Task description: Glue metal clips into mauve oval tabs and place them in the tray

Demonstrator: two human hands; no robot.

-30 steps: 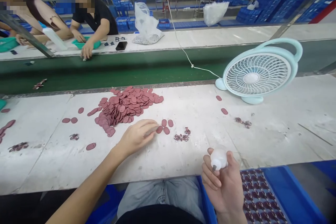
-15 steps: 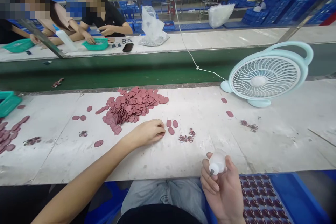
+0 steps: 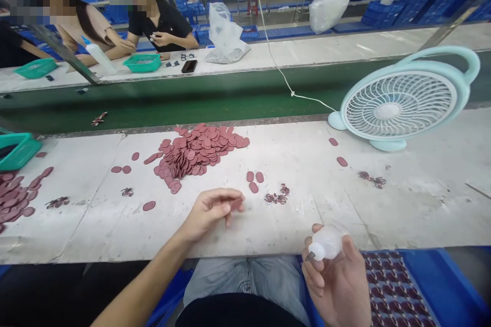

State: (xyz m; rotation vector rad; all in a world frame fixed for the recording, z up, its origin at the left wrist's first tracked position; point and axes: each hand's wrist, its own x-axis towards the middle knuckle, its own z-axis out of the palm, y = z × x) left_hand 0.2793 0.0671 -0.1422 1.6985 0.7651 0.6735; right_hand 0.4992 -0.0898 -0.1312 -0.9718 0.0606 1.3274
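My left hand hovers just above the white bench and pinches one pink oval piece between thumb and fingers. Three more loose ovals lie just beyond it. A big heap of pink ovals sits further back on the bench. My right hand is near my lap at the bench's front edge, wrapped around a small white squeeze bottle whose nozzle points left. A little cluster of dark patterned bits lies between the two hands.
A pale blue table fan stands at the right with its white cord crossing the green conveyor belt. A blue crate of patterned pieces sits at my right knee. A teal tray is at far left. Two people work across the belt.
My left hand has picked an oval off the bench and drawn it back toward me, lifted slightly. The right hand keeps the bottle, nearly still. The view has shifted a little.
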